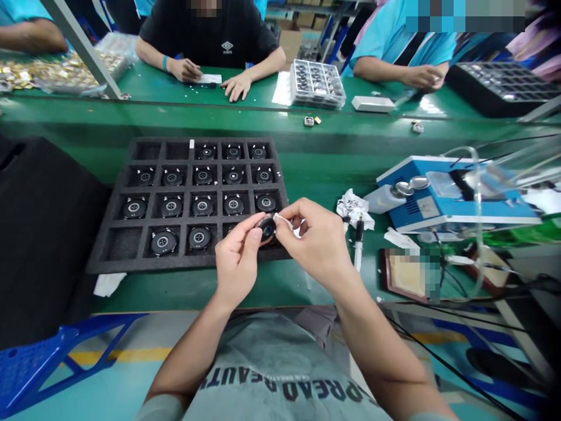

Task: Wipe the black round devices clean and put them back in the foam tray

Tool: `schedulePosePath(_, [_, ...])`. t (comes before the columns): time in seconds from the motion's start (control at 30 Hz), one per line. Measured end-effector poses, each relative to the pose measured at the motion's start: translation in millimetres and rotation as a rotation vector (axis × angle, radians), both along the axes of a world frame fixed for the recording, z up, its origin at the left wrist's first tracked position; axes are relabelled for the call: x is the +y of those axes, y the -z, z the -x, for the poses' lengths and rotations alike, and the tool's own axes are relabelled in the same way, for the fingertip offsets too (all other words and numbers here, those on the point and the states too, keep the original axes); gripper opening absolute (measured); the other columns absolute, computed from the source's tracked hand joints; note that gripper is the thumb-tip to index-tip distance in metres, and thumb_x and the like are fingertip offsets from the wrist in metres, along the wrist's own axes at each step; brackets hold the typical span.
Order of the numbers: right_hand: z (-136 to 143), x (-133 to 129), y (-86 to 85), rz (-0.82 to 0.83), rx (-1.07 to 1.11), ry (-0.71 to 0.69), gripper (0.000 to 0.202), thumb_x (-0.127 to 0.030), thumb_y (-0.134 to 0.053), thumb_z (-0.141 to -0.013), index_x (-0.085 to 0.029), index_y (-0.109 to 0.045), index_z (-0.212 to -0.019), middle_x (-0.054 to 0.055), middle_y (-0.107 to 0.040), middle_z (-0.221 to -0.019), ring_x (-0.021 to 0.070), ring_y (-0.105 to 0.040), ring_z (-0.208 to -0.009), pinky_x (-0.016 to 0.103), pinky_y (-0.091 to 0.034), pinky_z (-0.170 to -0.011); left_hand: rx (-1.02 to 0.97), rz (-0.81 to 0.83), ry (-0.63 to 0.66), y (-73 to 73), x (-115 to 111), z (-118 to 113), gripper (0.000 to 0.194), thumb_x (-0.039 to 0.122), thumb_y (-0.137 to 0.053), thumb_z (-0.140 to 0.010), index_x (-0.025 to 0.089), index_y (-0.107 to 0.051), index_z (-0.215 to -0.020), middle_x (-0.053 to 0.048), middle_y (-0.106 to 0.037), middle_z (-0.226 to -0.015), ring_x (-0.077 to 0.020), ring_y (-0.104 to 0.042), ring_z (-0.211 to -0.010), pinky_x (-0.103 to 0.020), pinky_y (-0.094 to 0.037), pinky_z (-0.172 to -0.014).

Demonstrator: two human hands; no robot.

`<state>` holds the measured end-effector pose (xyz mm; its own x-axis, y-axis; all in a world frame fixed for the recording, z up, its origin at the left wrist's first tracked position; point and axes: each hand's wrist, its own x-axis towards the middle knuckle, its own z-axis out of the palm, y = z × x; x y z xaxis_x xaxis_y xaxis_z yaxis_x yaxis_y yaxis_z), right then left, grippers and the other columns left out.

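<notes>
Between thumb and fingers, my left hand (239,254) grips a round black watch body (265,228) tilted on edge, over the front right part of a black foam tray (118,210). My right hand (313,234) is closed at the watch's right edge, pinching a small white cloth or tissue (284,221) against it. Several round black watch bodies lie in the tray's compartments, sensor side up, such as one at the front (200,237). A few compartments at the back left and front left hold none. The compartments behind my hands are partly hidden.
Right of my hands lie crumpled tissue (354,209), a black-and-white pen-like tool (358,242), a bottle (385,199) and a blue machine (456,196) with tubes and cables. Two people work across the green bench (175,117). A black-covered stack (39,234) stands left.
</notes>
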<state>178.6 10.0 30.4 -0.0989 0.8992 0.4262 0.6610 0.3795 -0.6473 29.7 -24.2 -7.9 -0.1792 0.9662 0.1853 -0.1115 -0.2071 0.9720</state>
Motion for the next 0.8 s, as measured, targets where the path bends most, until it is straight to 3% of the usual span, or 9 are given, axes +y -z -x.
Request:
schedulePosePath(0.13, [4.8, -0.8, 6.3, -0.103, -0.053, 0.011, 0.012, -0.014, -0.062, -0.088, -0.022, -0.061, -0.078, -0.001, -0.065, -0.073, 0.0135, -0.055, -0.064, 0.028, -0.043, -0.063, 0.109, -0.029, -0.029, 6.1, -1.6, 0.4, 0.032, 0.041, -0.065, -0.101, 0.025, -0.078, -0.126, -0.007, -0.079, -0.125, -0.0266, -0.076, -0.115, -0.042, -0.063, -0.104])
schedulePosePath(0.27, [11.4, -3.2, 12.9, -0.21, -0.238, 0.082, 0.019, -0.012, -0.055, -0.092, -0.022, -0.059, -0.076, 0.004, -0.067, -0.075, 0.0187, -0.058, -0.073, 0.032, -0.044, -0.07, 0.127, -0.03, -0.081, 4.8, -1.4, -3.0, 0.032, 0.042, -0.066, -0.1, 0.024, -0.079, -0.123, -0.007, -0.08, -0.123, -0.0259, -0.077, -0.113, -0.041, -0.065, -0.102])
schedulePosePath(0.43, [2.3, -8.0, 16.1, -0.145, -0.385, 0.113, 0.019, -0.01, -0.057, -0.091, -0.02, -0.063, -0.077, 0.005, -0.068, -0.076, 0.02, -0.06, -0.072, 0.032, -0.04, -0.065, -0.11, 0.046, -0.06, -1.4, 2.1, -4.7, 0.035, 0.045, -0.07, -0.098, 0.02, -0.079, -0.12, -0.009, -0.082, -0.117, -0.0243, -0.079, -0.106, -0.035, -0.07, -0.087])
schedulePosePath(0.6, [-15.2, -11.4, 12.0, -0.152, -0.158, 0.132, 0.011, -0.016, -0.063, -0.093, -0.021, -0.067, -0.084, 0.001, -0.069, -0.077, 0.0143, -0.058, -0.065, 0.029, -0.043, -0.063, -0.236, 0.126, 0.016, -0.1, 6.0, 0.4, 0.039, 0.048, -0.072, -0.096, 0.019, -0.078, -0.121, -0.01, -0.082, -0.114, -0.0245, -0.08, -0.103, -0.033, -0.071, -0.081])
schedulePosePath(0.8, [-10.9, -14.8, 7.3, -0.128, 0.079, 0.092, 0.008, -0.019, -0.065, -0.095, -0.022, -0.072, -0.092, 0.0, -0.071, -0.08, 0.0128, -0.058, -0.065, 0.029, -0.049, -0.064, -0.275, 0.154, 0.037, -2.4, 6.7, 2.4, 0.035, 0.047, -0.073, -0.096, 0.02, -0.079, -0.117, -0.009, -0.082, -0.111, -0.0227, -0.081, -0.098, -0.031, -0.071, -0.078])
